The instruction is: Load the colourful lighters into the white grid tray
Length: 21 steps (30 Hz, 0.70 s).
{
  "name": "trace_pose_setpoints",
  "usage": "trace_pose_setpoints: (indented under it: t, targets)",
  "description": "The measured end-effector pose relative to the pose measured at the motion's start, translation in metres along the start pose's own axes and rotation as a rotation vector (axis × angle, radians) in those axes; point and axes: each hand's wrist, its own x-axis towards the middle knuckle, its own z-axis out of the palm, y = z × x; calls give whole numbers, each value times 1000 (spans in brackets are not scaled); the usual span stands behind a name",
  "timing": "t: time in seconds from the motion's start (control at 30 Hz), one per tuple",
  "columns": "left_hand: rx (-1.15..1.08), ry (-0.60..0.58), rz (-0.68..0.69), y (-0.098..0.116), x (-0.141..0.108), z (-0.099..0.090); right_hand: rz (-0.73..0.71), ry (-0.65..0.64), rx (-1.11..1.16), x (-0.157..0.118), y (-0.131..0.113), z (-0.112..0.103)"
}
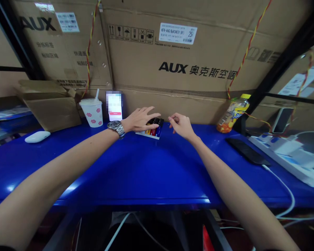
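Observation:
A small tray [146, 135] with a pale front edge sits at the back of the blue table, holding several coloured pieces, yellow, red and blue, with dark ones behind. My left hand [141, 119], with a metal watch [116, 128] on its wrist, is over the left part of this tray, fingers spread and nothing in its grasp. Just right of the tray hovers my right hand [181, 125], its fingers curled and thumb near the index finger; whether anything small is between them is hidden.
On the blue table [151, 174], a paper cup [92, 113], a lit phone [114, 106] and a white mouse [37, 136] are at left. A drink bottle [232, 114], dark phone [247, 151] and power strip [285, 157] are at right. Large cartons [136, 59] stand behind.

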Motion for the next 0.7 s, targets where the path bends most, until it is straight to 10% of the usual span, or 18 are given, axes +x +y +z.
trace_pose_setpoints:
  t: [0.17,0.47,0.7]
  targets:
    - [-58,-310,-47,4,32,9,44,-17,-42,1,13,-4]
    - [-44,-409,-495,50,67,9,246,-143,-144,5,38,6]
    - [-35,-417,-169,45,69,14,235,-120,-216,6,43,6]
